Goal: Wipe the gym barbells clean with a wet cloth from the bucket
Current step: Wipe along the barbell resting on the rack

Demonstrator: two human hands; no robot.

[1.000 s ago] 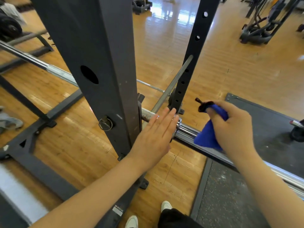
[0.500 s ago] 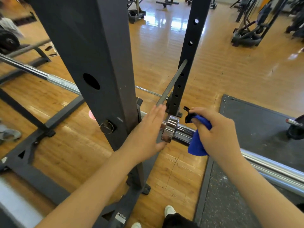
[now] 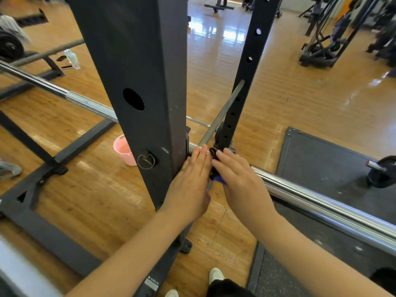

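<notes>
Here the barbell [image 3: 310, 196] rests across the rack, its chrome sleeve running out to the right over the dark mat [image 3: 321, 151], and both hands meet at the sleeve's inner end, just beside the rack upright [image 3: 137, 82]. The left hand [image 3: 190, 181] lies flat with straight fingers against the bar next to the upright, holding nothing. The right hand [image 3: 237, 176] is curled over the blue cloth [image 3: 219, 180], pressing it onto the sleeve near the collar; only a sliver of blue shows beneath the fingers, along with a small dark part I cannot identify. The pink bucket [image 3: 124, 150] stands on the wooden floor behind the upright, well apart from the hands. The risks, as I judge them: fingers could be pinched between collar and upright if the bar slides inward, the sleeve may spin under the cloth so the wipe skids instead of cleaning, and drips could leave the floor slick near the feet.
</notes>
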